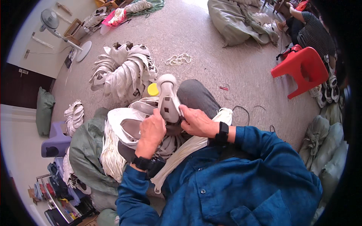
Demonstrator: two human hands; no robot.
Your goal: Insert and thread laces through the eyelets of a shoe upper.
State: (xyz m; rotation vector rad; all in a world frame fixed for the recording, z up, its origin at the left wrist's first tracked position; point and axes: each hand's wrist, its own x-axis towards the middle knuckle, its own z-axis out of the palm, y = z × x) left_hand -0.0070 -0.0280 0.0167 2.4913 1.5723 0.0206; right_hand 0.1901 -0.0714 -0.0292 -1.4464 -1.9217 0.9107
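Between my two hands stands a pale grey shoe-shaped piece (167, 100), rounded at its far end, with small dark squares on its face. My left hand (152, 128) is closed at its near left edge, fingertips pressed together. On the near right edge, my right hand (195, 121) is closed in a pinch; what lies between its fingers is too small to make out. A bundle of white shoelaces (183, 154) lies across my lap under my right wrist. Left of my left hand rest white shoe uppers (122, 122) and another hank of white laces (111, 154).
A ring of stacked shoe uppers (126, 71) sits on the floor ahead, with a yellow lid (152, 89) near it. Loose lace (179, 59) lies beyond. To the right are a red stool (305, 69) and a seated person (315, 32). A green sack (88, 147) bulges at left.
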